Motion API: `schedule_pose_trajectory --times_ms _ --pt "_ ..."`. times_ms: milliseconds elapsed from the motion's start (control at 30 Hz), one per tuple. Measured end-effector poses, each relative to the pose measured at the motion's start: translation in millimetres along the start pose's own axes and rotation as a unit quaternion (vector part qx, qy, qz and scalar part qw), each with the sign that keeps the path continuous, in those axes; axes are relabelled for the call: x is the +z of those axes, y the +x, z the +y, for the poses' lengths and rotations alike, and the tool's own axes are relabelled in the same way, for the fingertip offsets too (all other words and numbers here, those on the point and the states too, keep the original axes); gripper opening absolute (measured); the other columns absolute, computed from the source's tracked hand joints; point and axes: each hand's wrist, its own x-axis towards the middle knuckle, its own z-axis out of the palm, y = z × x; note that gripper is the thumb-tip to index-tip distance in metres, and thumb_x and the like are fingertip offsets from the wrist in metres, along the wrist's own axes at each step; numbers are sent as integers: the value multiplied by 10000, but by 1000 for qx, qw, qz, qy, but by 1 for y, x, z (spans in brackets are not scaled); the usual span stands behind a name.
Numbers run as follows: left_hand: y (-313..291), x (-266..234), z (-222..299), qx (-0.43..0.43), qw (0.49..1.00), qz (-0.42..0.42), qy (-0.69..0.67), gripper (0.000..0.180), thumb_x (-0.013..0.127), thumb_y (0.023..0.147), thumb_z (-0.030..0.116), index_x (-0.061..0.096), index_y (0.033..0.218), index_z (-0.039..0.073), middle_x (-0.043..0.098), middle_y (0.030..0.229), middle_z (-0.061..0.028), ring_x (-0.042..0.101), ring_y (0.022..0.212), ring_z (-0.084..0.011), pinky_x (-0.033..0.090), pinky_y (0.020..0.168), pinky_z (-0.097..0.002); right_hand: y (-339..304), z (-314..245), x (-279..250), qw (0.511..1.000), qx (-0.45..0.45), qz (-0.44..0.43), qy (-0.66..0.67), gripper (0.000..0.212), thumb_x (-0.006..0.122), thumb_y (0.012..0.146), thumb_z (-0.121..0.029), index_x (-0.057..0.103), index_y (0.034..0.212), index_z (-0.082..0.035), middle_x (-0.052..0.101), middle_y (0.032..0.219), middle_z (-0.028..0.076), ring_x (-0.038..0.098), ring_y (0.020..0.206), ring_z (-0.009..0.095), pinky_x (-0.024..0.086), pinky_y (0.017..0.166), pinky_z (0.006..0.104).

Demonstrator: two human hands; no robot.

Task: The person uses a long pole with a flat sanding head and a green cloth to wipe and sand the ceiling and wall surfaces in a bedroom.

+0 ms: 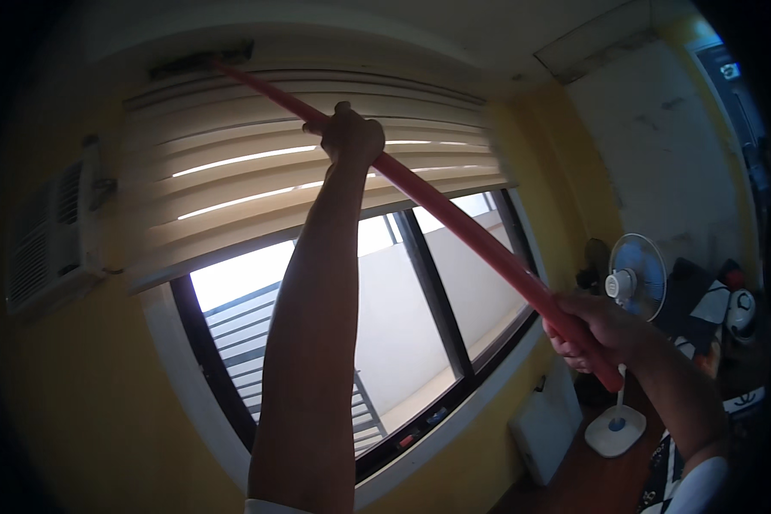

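A long red pole [454, 218] slants across the view, from low on the right up to the far left. At its top end is a wide dark head [201, 60], too dim to tell whether it is a broom or another brush; it is up against the ceiling edge, just above the window blind [231, 154]. My left hand [351, 135] is wrapped round the upper part of the pole, arm stretched up in front of the blind. Close to the lower end, my right hand [595, 330] grips the pole, its fingers curled underneath.
Behind the pole is a sliding window [411, 300] with a dark frame. An air conditioner [56, 231] juts from the yellow wall at left. To the right, a white fan [634, 278] stands on a brown surface beside a pale flat panel [544, 424] and assorted items.
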Motion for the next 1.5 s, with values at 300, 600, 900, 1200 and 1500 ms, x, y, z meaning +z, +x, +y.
schedule_pose_trajectory --times_ms 300,600,900,1200,1500 --pt "12 51 -5 -27 989 24 -140 609 486 732 60 323 1313 138 205 1231 -309 529 1000 -398 491 875 -361 3 -1 -19 942 -57 155 -294 350 540 862 -380 510 963 -47 480 647 8 466 505 73 407 458 243" --pt "7 150 14 -12 991 17 -129 533 497 726 56 422 1245 150 233 1232 -262 529 1006 -392 464 909 -380 51 40 -99 908 -149 192 -341 220 619 752 -143 535 907 -13 520 699 75 516 666 161 414 623 316" --pt "5 255 20 3 992 -28 -119 598 498 738 48 321 1292 181 78 1330 -321 502 1062 -413 480 887 -392 96 73 -164 908 -110 250 -318 171 571 694 -72 536 853 -21 538 687 63 533 631 155 424 591 311" --pt "-51 319 22 -69 765 -47 -638 833 518 797 38 -55 1394 137 351 1207 -177 545 989 -284 549 703 -371 114 92 -207 943 -95 210 -240 209 593 708 -112 545 886 -14 551 699 96 550 619 214 432 594 338" --pt "-48 365 132 -99 808 3 -580 499 410 845 -14 171 1276 69 403 1063 -157 618 790 -223 546 560 -305 92 22 -325 872 -193 234 -384 202 598 706 -93 524 869 0 564 704 146 582 663 271 432 621 369"
